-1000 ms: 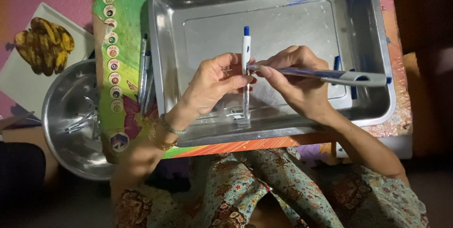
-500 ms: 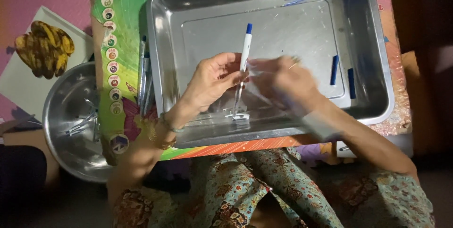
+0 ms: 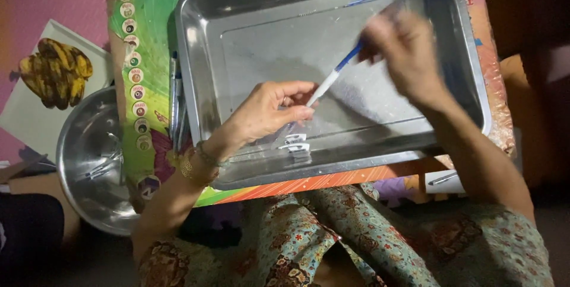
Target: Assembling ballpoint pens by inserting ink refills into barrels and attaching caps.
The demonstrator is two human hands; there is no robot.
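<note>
One white-and-blue pen [image 3: 334,74] over the steel tray [image 3: 237,26], pinched between left-hand fingers [image 3: 295,106] and blurred right-hand fingers [image 3: 380,40].

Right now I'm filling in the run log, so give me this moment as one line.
left hand: holds white pen | right hand: blurred, at pen's blue end | under both: steel tray | left of tray: steel bowl, bananas

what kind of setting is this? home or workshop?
Most likely a home, with work done seated on the floor: a low table with a colourful printed cover, a steel tray on it, a steel bowl and bananas beside. Both hands hold a pen.
</note>
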